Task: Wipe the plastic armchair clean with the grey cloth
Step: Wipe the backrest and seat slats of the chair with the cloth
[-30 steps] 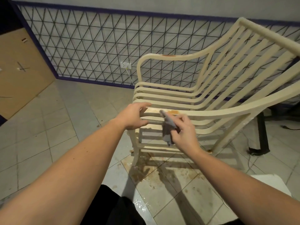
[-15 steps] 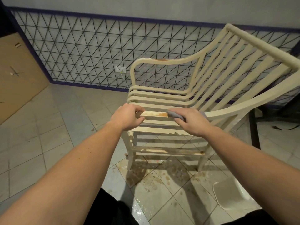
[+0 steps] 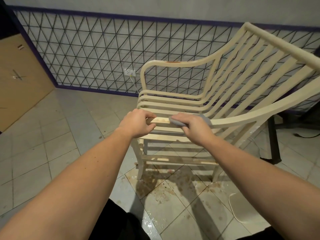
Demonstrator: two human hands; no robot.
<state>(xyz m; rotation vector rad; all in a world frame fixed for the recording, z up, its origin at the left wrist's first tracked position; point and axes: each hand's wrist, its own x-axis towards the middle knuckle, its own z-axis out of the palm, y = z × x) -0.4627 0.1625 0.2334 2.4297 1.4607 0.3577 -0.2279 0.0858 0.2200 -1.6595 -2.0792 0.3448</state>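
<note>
A cream slatted plastic armchair (image 3: 233, 80) stands side-on in front of me, its backrest rising to the right. My left hand (image 3: 138, 124) grips the front end of the near armrest (image 3: 242, 118). My right hand (image 3: 194, 126) holds the grey cloth (image 3: 174, 121) wrapped over that armrest just right of my left hand, and the cloth also shows behind my knuckles. A short pale stretch of armrest with faint brown marks lies bare between the hands. The far armrest carries a rusty-brown stain (image 3: 173, 62).
Brown wet spatter (image 3: 155, 186) covers the floor tiles under and before the chair. A pale dish-like object (image 3: 242, 208) lies on the floor at lower right. A dark metal stand (image 3: 273, 141) is behind the chair. A wall socket (image 3: 129, 72) and wooden door (image 3: 20, 80) are left.
My right hand brought the hanging cloth up onto the near armrest and slid it left toward my left hand. The view drew closer and shifted; the left hand kept its hold.
</note>
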